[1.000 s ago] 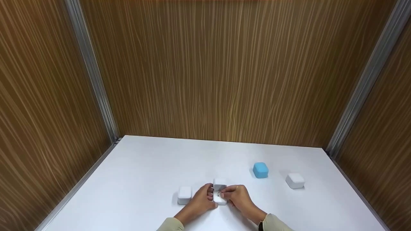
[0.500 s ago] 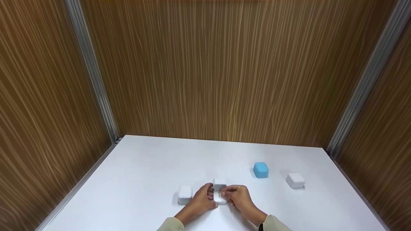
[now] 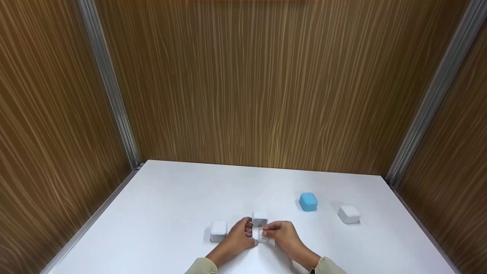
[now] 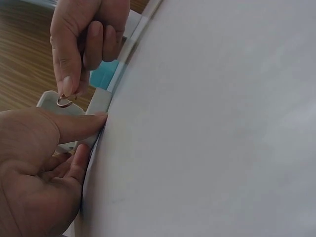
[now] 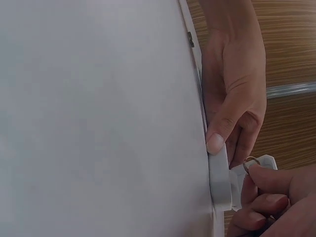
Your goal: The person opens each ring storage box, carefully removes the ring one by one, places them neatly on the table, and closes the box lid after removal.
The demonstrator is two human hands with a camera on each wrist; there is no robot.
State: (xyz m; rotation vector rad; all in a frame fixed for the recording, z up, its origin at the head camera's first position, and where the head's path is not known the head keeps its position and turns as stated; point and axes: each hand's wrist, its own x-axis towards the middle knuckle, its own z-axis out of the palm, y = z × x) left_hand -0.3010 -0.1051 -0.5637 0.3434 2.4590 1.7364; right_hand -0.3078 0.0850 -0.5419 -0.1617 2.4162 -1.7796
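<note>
A small white ring box [image 3: 260,216] stands with its lid raised on the white table. My left hand [image 3: 239,235] grips the box's base from the left; its thumb presses the front side [image 5: 219,180], and the other fingers curl behind. Between thumb and forefinger my right hand [image 3: 283,235] pinches a thin gold-coloured ring [image 4: 63,104], just above the base and in front of the lid. In the right wrist view the ring [image 5: 253,159] sticks up from the fingertips. The right fingers partly hide the inside of the box.
Left of my left hand stands a closed white box [image 3: 218,231]. A blue box [image 3: 308,201] sits farther back to the right, and another white box [image 3: 349,214] lies beyond it. Wood-patterned walls [image 3: 243,83] bound the white table [image 3: 171,213] at the back and sides.
The ring, low in the box's base a second ago, now shows more fully above it in my right fingers. My right hand has shifted slightly; the left keeps its grip.
</note>
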